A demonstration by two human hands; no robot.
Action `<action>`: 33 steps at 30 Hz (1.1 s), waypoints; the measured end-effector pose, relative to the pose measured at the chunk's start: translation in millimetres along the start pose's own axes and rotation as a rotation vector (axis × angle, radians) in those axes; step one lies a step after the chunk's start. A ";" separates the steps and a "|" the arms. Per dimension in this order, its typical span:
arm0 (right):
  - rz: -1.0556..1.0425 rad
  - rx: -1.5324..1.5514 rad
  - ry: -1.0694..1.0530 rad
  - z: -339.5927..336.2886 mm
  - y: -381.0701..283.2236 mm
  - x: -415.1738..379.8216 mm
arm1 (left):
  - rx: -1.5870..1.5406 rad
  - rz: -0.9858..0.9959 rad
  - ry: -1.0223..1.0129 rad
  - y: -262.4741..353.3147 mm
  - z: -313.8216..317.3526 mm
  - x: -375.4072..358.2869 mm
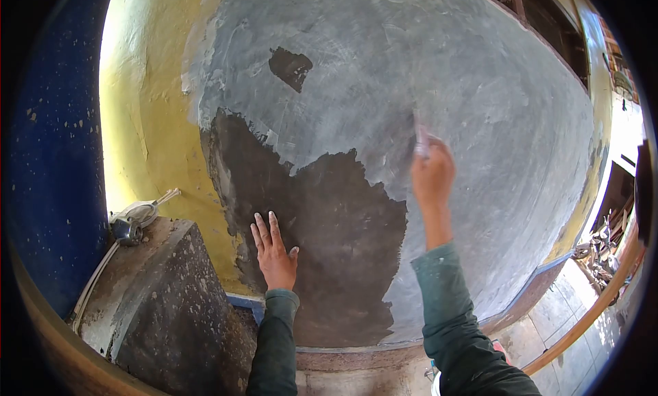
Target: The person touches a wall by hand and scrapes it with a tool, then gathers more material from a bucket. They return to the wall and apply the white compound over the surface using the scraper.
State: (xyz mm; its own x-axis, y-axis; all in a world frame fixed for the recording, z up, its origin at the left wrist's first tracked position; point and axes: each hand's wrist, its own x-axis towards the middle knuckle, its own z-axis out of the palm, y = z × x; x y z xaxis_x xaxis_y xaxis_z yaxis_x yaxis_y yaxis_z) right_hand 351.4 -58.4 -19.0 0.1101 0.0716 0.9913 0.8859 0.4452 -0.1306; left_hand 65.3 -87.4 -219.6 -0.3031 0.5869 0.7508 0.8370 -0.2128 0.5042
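My left hand (276, 264) lies on the dark bare patch (343, 252) of the wall, fingers spread and holding nothing. To its right and higher up, my right hand (434, 173) is closed around a pale pinkish scraper (422, 144), blurred and seen nearly edge-on. The scraper's thin end points up against the grey-coated wall (493, 142). The coating looks smeared and streaky, with a ragged border around the dark patch. A smaller dark patch (291, 68) shows higher up on the left.
Yellow painted wall (157, 122) and a dark blue panel (55, 149) stand at left. A speckled concrete block (178, 307) rises at lower left, with a metal fixture and cable (127, 230) on top. Tiled floor (555, 327) and piled scraps (606, 252) lie at right.
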 end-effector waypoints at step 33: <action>-0.723 0.340 -0.286 47.7 -143.5 32.8 | 0.037 0.002 -0.033 -7.1 -2.5 -1.4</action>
State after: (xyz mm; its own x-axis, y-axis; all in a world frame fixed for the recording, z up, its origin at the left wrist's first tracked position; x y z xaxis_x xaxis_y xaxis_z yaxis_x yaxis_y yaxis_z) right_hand 206.4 -77.4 31.5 -0.5899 -0.1313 0.7967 0.5058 0.7091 0.4913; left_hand 58.6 -88.7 -223.2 -0.2869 0.6119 0.7371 0.8540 -0.1851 0.4862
